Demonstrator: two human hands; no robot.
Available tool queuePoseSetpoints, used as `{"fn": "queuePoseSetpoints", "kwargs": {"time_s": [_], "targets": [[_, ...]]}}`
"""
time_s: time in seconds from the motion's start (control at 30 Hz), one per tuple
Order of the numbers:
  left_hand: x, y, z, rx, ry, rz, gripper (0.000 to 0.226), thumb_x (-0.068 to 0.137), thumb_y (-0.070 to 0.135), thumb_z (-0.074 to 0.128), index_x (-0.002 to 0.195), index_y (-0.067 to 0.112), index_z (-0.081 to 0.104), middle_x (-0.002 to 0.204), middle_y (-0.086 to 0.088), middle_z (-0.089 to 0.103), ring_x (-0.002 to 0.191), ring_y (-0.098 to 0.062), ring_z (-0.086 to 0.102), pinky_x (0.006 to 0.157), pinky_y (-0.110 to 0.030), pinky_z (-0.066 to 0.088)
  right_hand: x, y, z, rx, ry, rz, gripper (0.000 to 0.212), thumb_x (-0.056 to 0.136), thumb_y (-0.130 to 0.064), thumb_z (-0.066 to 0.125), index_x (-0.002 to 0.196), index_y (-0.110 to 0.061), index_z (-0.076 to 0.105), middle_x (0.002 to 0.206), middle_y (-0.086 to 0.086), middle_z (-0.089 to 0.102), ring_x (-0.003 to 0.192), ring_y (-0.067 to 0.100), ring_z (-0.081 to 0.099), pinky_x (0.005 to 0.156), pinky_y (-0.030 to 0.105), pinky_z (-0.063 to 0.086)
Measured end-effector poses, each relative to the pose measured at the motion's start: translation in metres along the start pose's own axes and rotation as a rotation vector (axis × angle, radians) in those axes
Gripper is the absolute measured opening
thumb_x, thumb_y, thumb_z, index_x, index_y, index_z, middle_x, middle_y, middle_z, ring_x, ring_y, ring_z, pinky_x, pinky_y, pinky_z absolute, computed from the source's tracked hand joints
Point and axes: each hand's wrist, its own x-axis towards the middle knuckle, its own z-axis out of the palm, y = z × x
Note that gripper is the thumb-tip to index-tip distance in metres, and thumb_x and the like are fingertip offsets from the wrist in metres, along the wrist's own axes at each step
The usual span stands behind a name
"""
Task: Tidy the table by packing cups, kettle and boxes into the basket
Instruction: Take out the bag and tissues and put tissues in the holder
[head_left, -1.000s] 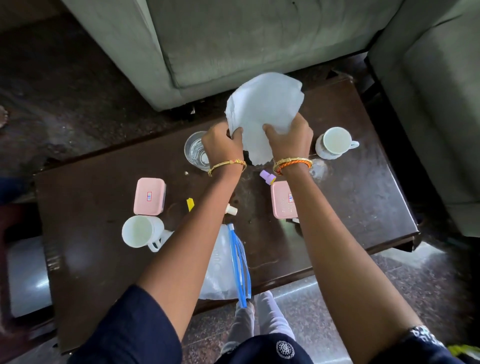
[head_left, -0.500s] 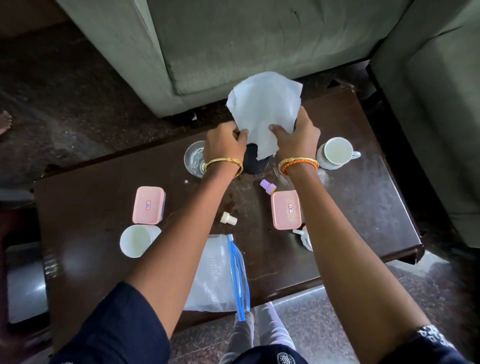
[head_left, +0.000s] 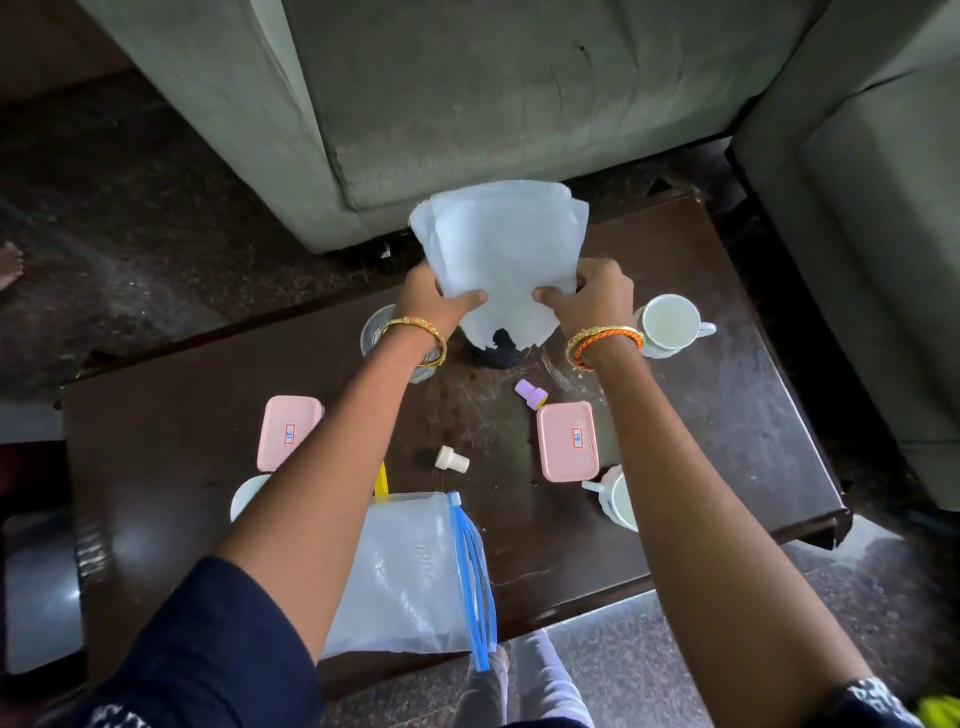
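Note:
Both hands hold a white sheet of paper or cloth (head_left: 501, 249) above the far middle of the dark table (head_left: 727, 415). My left hand (head_left: 439, 301) grips its left edge and my right hand (head_left: 592, 301) grips its right edge. A dark object (head_left: 496, 353) shows just under the sheet, mostly hidden. Two pink boxes lie on the table, one left (head_left: 288, 431) and one right (head_left: 567, 440). A white cup (head_left: 667, 325) stands at the far right, another (head_left: 618, 499) near my right forearm, and a third (head_left: 247, 496) is partly behind my left arm.
A glass (head_left: 376, 332) sits behind my left wrist. A clear zip bag with a blue seal (head_left: 415, 571) lies at the near edge. A purple cap (head_left: 531, 392), a cream stopper (head_left: 451, 460) and a yellow piece (head_left: 381, 480) lie loose. Grey sofas (head_left: 467, 104) border the far and right sides.
Both hands have lifted and spread the white sheet a little wider. The camera has tilted, so the table appears lower in view.

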Motion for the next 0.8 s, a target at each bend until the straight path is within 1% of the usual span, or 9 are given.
{"fn": "queuePoseSetpoints", "kwargs": {"time_s": [0.07, 0.17, 0.27, 0.4, 0.5, 0.57, 0.67, 0.73, 0.8], "targets": [[-0.003, 0.000, 0.002, 0.110, 0.099, 0.015, 0.026, 0.075, 0.018, 0.074, 0.095, 0.005, 0.065, 0.095, -0.008, 0.067, 0.084, -0.022, 0.060, 0.068, -0.024, 0.044, 0.000, 0.001, 0.006, 0.004, 0.050, -0.013, 0.013, 0.080, -0.010, 0.069, 0.091, -0.003, 0.070, 0.087, 0.014, 0.071, 0.074, 0.029, 0.060, 0.054, 0.018, 0.039], [-0.011, 0.003, 0.011, 0.247, 0.229, 0.057, 0.022, 0.074, 0.024, 0.072, 0.072, 0.005, 0.061, 0.074, -0.010, 0.062, 0.070, -0.028, 0.057, 0.055, -0.025, 0.040, -0.003, 0.000, 0.015, -0.012, 0.137, -0.021, 0.013, 0.082, -0.014, 0.065, 0.093, -0.008, 0.069, 0.085, 0.013, 0.071, 0.077, 0.031, 0.061, 0.064, 0.028, 0.045], [-0.017, 0.008, 0.020, 0.317, 0.289, 0.031, 0.038, 0.076, 0.024, 0.071, 0.093, -0.008, 0.062, 0.099, -0.029, 0.064, 0.091, -0.041, 0.061, 0.070, -0.039, 0.049, -0.009, -0.003, 0.023, 0.008, 0.147, -0.072, 0.014, 0.083, -0.013, 0.064, 0.094, -0.005, 0.066, 0.086, 0.012, 0.070, 0.071, 0.024, 0.054, 0.064, 0.028, 0.042], [-0.022, 0.010, 0.026, 0.316, 0.285, 0.029, 0.034, 0.075, 0.016, 0.070, 0.100, -0.005, 0.063, 0.104, -0.028, 0.065, 0.097, -0.042, 0.061, 0.072, -0.037, 0.050, -0.018, 0.000, 0.033, 0.005, 0.096, -0.052, 0.012, 0.083, -0.012, 0.065, 0.091, -0.003, 0.062, 0.077, 0.006, 0.059, 0.067, 0.020, 0.050, 0.057, 0.019, 0.035], [-0.028, 0.012, 0.029, 0.361, 0.203, -0.008, 0.034, 0.078, 0.014, 0.065, 0.107, -0.003, 0.060, 0.112, -0.026, 0.062, 0.101, -0.044, 0.059, 0.078, -0.042, 0.051, -0.023, 0.006, 0.041, -0.056, 0.057, -0.063, 0.013, 0.083, -0.007, 0.063, 0.096, -0.002, 0.064, 0.088, 0.010, 0.064, 0.080, 0.026, 0.057, 0.066, 0.023, 0.040], [-0.032, 0.013, 0.030, 0.410, 0.155, -0.012, 0.034, 0.079, 0.014, 0.065, 0.108, -0.002, 0.059, 0.113, -0.025, 0.062, 0.102, -0.043, 0.059, 0.077, -0.043, 0.051, -0.027, 0.013, 0.048, -0.222, 0.057, -0.128, 0.016, 0.085, -0.005, 0.058, 0.100, -0.004, 0.066, 0.104, 0.013, 0.064, 0.095, 0.030, 0.054, 0.071, 0.029, 0.039], [-0.034, 0.012, 0.026, 0.423, 0.180, 0.013, 0.023, 0.076, 0.019, 0.066, 0.095, 0.006, 0.064, 0.101, -0.018, 0.069, 0.092, -0.039, 0.063, 0.066, -0.036, 0.048, -0.032, 0.023, 0.052, -0.382, 0.107, -0.166, 0.027, 0.085, -0.017, 0.062, 0.110, -0.008, 0.065, 0.118, 0.012, 0.054, 0.105, 0.033, 0.043, 0.082, 0.036, 0.036], [-0.035, 0.010, 0.021, 0.408, 0.201, 0.016, 0.021, 0.075, 0.023, 0.066, 0.092, 0.011, 0.063, 0.097, -0.013, 0.070, 0.089, -0.036, 0.063, 0.063, -0.031, 0.045, -0.031, 0.025, 0.048, -0.312, 0.129, -0.119, 0.033, 0.080, -0.024, 0.068, 0.108, -0.008, 0.063, 0.115, 0.013, 0.050, 0.104, 0.032, 0.043, 0.086, 0.038, 0.039], [-0.036, 0.006, 0.018, 0.414, 0.228, 0.029, 0.029, 0.077, 0.028, 0.065, 0.100, 0.011, 0.061, 0.101, -0.012, 0.069, 0.092, -0.034, 0.062, 0.065, -0.032, 0.046, -0.030, 0.023, 0.041, -0.204, 0.138, -0.093, 0.033, 0.077, -0.028, 0.070, 0.103, -0.010, 0.063, 0.104, 0.009, 0.048, 0.098, 0.028, 0.047, 0.082, 0.036, 0.044]]}}
